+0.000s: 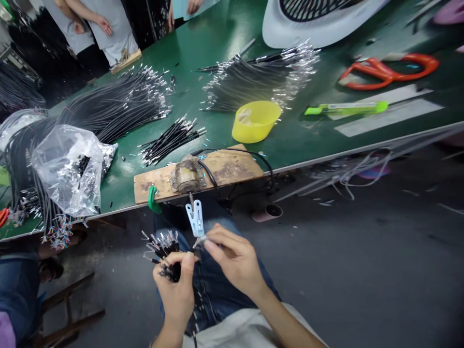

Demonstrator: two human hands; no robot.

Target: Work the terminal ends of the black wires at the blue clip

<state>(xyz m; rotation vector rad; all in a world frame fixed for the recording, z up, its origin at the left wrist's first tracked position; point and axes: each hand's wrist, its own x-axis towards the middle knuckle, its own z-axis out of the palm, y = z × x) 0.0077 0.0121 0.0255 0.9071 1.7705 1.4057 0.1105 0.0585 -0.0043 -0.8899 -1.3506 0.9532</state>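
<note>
My left hand is closed around a bundle of short black cables with shiny silver ends, over my lap. Between thumb and forefinger it pinches near the end of one cable. My right hand has thumb and fingers pinched on a small silvery end, close to the left thumb; its exact form is blurred. Just above the fingertips hangs a light blue clothes peg, fixed to the shaft of a small motor. That motor sits on a wooden board at the table's edge.
On the green table lie black cable bundles, a clear plastic bag, a yellow cup-like ring, orange-handled scissors and a green cutter or pen. A white fan stands behind. Other people stand across the table.
</note>
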